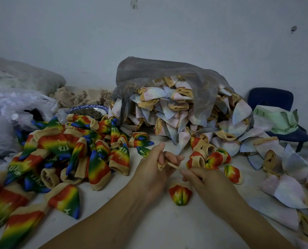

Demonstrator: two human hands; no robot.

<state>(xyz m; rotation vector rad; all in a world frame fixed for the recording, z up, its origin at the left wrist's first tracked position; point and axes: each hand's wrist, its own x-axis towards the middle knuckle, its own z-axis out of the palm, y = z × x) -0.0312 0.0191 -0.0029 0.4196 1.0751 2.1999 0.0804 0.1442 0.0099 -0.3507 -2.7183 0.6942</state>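
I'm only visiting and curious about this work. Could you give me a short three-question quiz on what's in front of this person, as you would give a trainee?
1. True or false: a thin stick runs between the left hand and the right hand.
2. Where does the big rainbow pile lie? A: to the person's left. B: to the person's right. C: inside the plastic.
3. Fill in: the pale pieces spill out of a grey plastic ____.

Key: 1 true. 2 A. 3 bag.
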